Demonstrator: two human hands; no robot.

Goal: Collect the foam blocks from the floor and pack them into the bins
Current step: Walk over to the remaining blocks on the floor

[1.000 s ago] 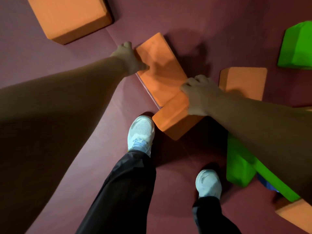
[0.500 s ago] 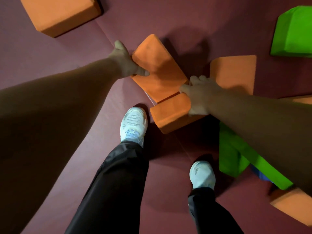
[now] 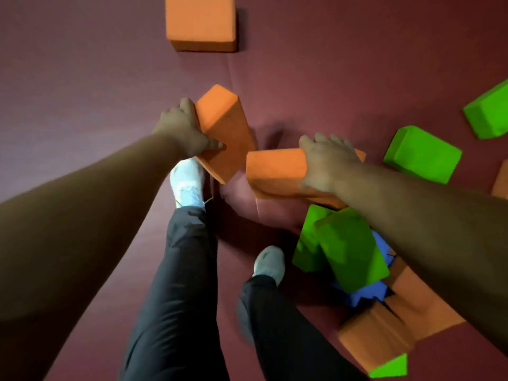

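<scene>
The left hand (image 3: 182,130) has its fingers (image 3: 215,145) clasped round a tilted orange block (image 3: 224,127) above the floor (image 3: 82,78). The right hand (image 3: 327,163) grips a level orange block (image 3: 275,171) beside it. Green blocks (image 3: 423,154) lie to the right.

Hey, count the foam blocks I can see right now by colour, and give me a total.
Orange blocks: 6, counting 2 in the blurred lower-right pile
Green blocks: 5
Blue block: 1, mostly hidden
Total: 12

Matt foam blocks (image 3: 224,127) on smooth matt floor (image 3: 82,92)
</scene>
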